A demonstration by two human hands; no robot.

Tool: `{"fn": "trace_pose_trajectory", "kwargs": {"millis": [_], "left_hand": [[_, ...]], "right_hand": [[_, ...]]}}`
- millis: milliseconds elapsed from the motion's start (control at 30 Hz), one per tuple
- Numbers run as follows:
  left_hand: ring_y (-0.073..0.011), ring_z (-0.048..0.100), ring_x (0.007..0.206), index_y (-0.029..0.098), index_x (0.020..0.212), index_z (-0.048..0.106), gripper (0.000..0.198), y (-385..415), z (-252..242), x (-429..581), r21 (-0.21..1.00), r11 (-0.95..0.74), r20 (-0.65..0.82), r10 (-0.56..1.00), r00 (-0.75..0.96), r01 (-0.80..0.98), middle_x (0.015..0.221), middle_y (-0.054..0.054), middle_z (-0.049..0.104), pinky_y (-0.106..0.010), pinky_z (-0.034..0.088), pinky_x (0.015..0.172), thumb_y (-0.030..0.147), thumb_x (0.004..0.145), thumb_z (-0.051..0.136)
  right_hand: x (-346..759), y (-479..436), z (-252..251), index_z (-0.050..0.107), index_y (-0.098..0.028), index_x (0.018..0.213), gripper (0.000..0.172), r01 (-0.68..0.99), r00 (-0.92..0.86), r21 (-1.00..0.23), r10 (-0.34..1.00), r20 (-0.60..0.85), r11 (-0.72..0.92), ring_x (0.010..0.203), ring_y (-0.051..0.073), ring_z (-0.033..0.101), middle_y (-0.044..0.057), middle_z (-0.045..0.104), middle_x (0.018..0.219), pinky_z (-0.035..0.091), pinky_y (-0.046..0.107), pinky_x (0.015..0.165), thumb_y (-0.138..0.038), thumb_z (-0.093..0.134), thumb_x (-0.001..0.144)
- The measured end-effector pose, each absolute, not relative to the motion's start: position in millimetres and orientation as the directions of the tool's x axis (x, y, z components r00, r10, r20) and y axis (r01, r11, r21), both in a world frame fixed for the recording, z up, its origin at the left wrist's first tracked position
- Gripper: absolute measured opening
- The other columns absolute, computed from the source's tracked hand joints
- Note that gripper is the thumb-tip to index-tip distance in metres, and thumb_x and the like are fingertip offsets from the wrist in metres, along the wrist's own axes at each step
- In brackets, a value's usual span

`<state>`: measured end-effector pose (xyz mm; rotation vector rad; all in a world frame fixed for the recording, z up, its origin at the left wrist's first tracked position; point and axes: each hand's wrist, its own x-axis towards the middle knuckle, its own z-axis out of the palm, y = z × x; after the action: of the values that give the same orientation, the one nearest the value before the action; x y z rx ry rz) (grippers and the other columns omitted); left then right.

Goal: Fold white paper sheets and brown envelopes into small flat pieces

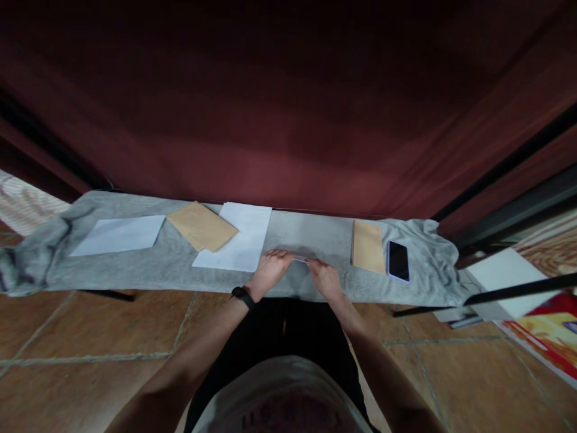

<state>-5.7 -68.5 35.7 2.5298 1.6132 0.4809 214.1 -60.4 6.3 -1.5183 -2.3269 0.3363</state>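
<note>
Over the middle of the cloth-covered bench, my left hand (pixel 273 268) and my right hand (pixel 324 277) face each other. Between them, a narrow white strip of folded paper (pixel 300 259) shows edge-on. Fingers of both hands close on its opposite ends and hide most of it. A black band circles my left wrist. Just left of my left hand lie white sheets of paper (pixel 247 243), partly under a brown envelope (pixel 201 226). To the right of my right hand is a stack of brown envelopes (pixel 368 246).
A phone (pixel 398 261) lies right of the envelope stack. Another white sheet (pixel 121 234) is at the left. Grey cloth (pixel 311 228) covers the narrow bench, with a dark red curtain (pixel 270 174) behind. Dark metal bars slant at both sides; a colourful box (pixel 547 337) stands at right.
</note>
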Motion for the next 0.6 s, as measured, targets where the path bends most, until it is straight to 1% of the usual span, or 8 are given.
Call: {"fn": "trace_pose_trajectory", "kwargs": {"millis": [67,100,167,233,333,433,500,600], "left_hand": [[-0.0235,0.069,0.096,0.022,0.101,0.072,0.02,-63,40,-13,0.476,-0.297,0.257,0.947,0.192,0.828,0.101,-0.007,0.075,-0.034,0.051,0.088,0.029,0.097,0.053],[-0.0228,0.069,0.09,0.021,0.096,0.072,0.019,-60,41,-17,0.611,-0.218,0.235,0.968,0.089,0.761,0.094,-0.005,0.075,-0.033,0.052,0.082,0.032,0.094,0.057],[-0.0207,0.068,0.077,0.019,0.091,0.071,0.021,-57,39,-23,0.841,-0.077,0.11,0.993,-0.03,0.536,0.082,-0.003,0.073,-0.029,0.052,0.07,0.037,0.089,0.061],[-0.0193,0.067,0.072,0.016,0.092,0.069,0.027,-57,31,-24,0.963,0.036,-0.027,0.999,-0.04,0.268,0.08,-0.002,0.072,-0.028,0.052,0.065,0.042,0.083,0.065],[-0.0195,0.069,0.076,0.014,0.098,0.068,0.037,-62,14,-17,0.987,0.143,-0.139,0.988,-0.064,0.069,0.087,-0.005,0.074,-0.029,0.054,0.069,0.045,0.077,0.07],[-0.0192,0.069,0.074,0.014,0.094,0.067,0.034,-64,-6,-6,0.977,0.191,-0.178,0.975,-0.135,0.091,0.085,-0.005,0.073,-0.03,0.055,0.066,0.044,0.079,0.068],[-0.0188,0.068,0.069,0.015,0.097,0.065,0.03,-62,-17,0,0.967,0.22,-0.195,0.963,-0.185,0.127,0.082,-0.004,0.071,-0.03,0.055,0.061,0.041,0.083,0.066],[-0.0176,0.066,0.058,0.014,0.111,0.061,0.029,-58,-28,6,0.942,0.275,-0.225,0.942,-0.248,0.19,0.078,-0.004,0.07,-0.03,0.054,0.052,0.034,0.089,0.061]], "right_hand": [[214,-53,15,0.073,-0.031,0.119,0.034,0.771,-0.337,-0.519,0.928,0.162,0.37,0.094,0.022,0.073,0.002,0.078,0.109,0.056,0.031,0.08,-0.034,0.043,0.102],[215,-48,19,0.074,-0.03,0.113,0.032,0.723,-0.317,-0.594,0.933,0.169,0.354,0.091,0.022,0.073,0.002,0.079,0.104,0.056,0.03,0.077,-0.036,0.046,0.1],[215,-38,22,0.076,-0.027,0.103,0.029,0.627,-0.26,-0.716,0.949,0.178,0.307,0.078,0.02,0.071,0.001,0.078,0.089,0.055,0.027,0.068,-0.04,0.051,0.097],[213,-27,19,0.075,-0.023,0.096,0.03,0.559,-0.192,-0.791,0.967,0.17,0.25,0.066,0.017,0.066,-0.001,0.075,0.077,0.051,0.024,0.06,-0.043,0.053,0.094],[207,-14,9,0.074,-0.02,0.091,0.032,0.545,-0.136,-0.814,0.979,0.15,0.201,0.059,0.015,0.062,-0.001,0.072,0.07,0.048,0.023,0.054,-0.043,0.052,0.093],[203,-4,-2,0.073,-0.018,0.097,0.031,0.583,-0.102,-0.792,0.984,0.148,0.18,0.062,0.017,0.064,0.001,0.073,0.074,0.051,0.025,0.059,-0.039,0.05,0.093],[201,-1,-7,0.071,-0.018,0.109,0.032,0.613,-0.072,-0.771,0.984,0.16,0.171,0.073,0.019,0.068,0.005,0.076,0.088,0.054,0.029,0.069,-0.033,0.049,0.093],[194,-5,-14,0.065,-0.017,0.126,0.04,0.669,-0.052,-0.717,0.976,0.214,0.193,0.103,0.023,0.068,0.012,0.072,0.119,0.053,0.037,0.091,-0.026,0.045,0.093]]}}
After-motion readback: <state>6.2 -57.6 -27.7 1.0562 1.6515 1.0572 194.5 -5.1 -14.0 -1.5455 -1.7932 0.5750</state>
